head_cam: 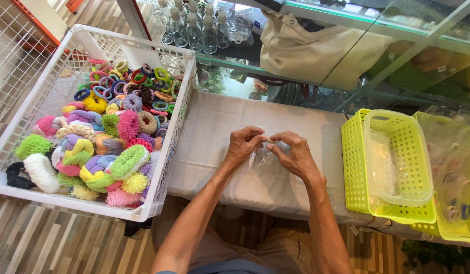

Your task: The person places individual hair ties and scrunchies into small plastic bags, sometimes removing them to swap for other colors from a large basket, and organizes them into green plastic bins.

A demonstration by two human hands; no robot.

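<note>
Both of my hands meet over a low surface covered in white cloth (209,127). My left hand (243,144) and my right hand (295,152) pinch the top edge of a small clear plastic bag (260,158), which hangs crumpled between them. What is inside the bag cannot be made out. To my left stands a large white plastic crate (72,45) filled with several fluffy, braided hair scrunchies (100,162) and thin coloured hair ties (138,81).
At the right stand two lime-green perforated baskets (354,162), one holding a clear plastic tub (397,157), the other clear bags of small items (456,187). Behind is a glass shelf with small clear bottles (194,25) and a beige cloth bag (311,48). Striped wood floor lies below.
</note>
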